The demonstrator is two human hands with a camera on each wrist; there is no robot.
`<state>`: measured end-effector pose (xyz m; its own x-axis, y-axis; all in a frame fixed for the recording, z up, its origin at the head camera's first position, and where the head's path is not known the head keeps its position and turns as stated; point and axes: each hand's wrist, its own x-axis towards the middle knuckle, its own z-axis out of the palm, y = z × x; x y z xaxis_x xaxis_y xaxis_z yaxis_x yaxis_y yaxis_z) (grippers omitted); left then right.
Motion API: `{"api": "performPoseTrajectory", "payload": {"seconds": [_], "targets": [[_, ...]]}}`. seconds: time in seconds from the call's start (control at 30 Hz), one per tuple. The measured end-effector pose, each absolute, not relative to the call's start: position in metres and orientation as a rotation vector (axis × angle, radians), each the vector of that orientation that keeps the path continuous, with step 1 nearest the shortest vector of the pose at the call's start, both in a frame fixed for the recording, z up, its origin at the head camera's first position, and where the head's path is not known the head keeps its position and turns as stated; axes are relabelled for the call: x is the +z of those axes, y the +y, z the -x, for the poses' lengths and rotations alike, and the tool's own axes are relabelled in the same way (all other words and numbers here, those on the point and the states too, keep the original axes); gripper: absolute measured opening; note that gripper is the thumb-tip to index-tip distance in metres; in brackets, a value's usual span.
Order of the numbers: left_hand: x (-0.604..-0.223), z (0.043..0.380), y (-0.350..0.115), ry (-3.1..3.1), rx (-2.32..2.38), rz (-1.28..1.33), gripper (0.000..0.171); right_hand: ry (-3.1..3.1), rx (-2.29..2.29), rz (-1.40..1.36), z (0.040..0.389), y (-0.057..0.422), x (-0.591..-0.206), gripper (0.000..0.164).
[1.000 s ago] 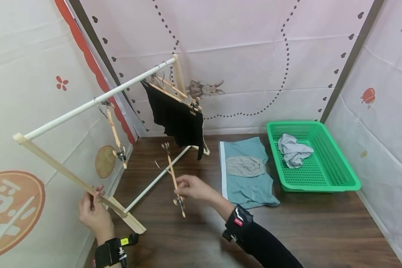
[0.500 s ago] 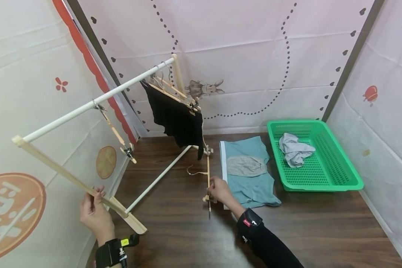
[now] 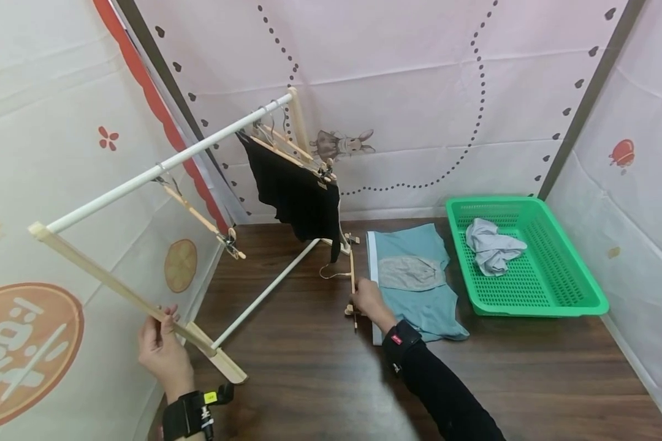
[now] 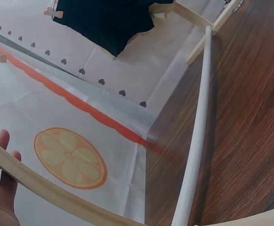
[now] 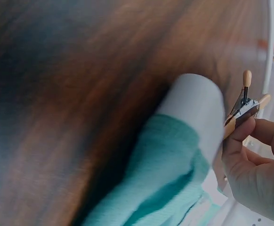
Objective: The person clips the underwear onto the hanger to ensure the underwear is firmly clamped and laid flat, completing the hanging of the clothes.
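Observation:
My left hand (image 3: 165,352) holds the near wooden post (image 3: 102,275) of a small clothes rack, fingertips behind it. My right hand (image 3: 371,301) pinches a wooden clip hanger (image 3: 352,266) low over the floor, its wire hook pointing left. Right beside it lies a folded teal garment (image 3: 416,312) with a white waistband (image 3: 372,260) and a grey patch. In the right wrist view the hanger's metal clip (image 5: 245,109) sticks out past my thumb, close to the white band (image 5: 193,94). On the rack's white rail (image 3: 143,177) hang black shorts (image 3: 300,199) and a bare clip hanger (image 3: 195,214).
A green basket (image 3: 563,306) with a crumpled grey cloth (image 3: 493,245) stands at the right. The rack's lower white bar (image 3: 267,291) runs along the brown wood floor (image 3: 320,392). Printed cloth walls enclose the left, back and right.
My right hand has carried the hanger rightward, from beside the lower bar to the teal garment's waistband. The bare hanger on the rail has swung to the right. My left hand stays on the post.

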<state>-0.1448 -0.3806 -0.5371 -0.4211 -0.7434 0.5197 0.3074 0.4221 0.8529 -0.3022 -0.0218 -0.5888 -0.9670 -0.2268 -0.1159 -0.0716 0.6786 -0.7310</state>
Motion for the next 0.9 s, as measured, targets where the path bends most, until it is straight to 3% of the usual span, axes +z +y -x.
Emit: {"api": "performPoseTrajectory", "payload": {"seconds": [0.3, 0.5, 0.6, 0.7, 0.8, 0.9], "targets": [[-0.537, 0.149, -0.369, -1.583, -1.24, -0.476, 0.032, 2.719, -1.257, 0.411, 0.292, -0.002, -0.6, 0.028], [-0.523, 0.143, -0.314, -1.449, -1.035, -0.518, 0.04, 2.856, -1.232, 0.618, 0.27, 0.022, -0.6, 0.024], [-0.525, 0.144, -0.272, -1.434, -0.925, -0.406, 0.046, 2.892, -1.16, 0.718, 0.25, 0.036, -0.603, 0.031], [-0.543, 0.156, -0.235, -1.605, -1.03, -0.29, 0.049, 2.924, -1.06, 0.786, 0.232, 0.048, -0.609, 0.05], [-0.571, 0.173, -0.208, -1.93, -1.278, -0.215, 0.042, 2.934, -0.944, 0.819, 0.219, 0.055, -0.617, 0.067], [-0.595, 0.189, -0.186, -2.309, -1.482, -0.254, 0.034, 2.925, -0.831, 0.869, 0.21, 0.054, -0.622, 0.07]]}}
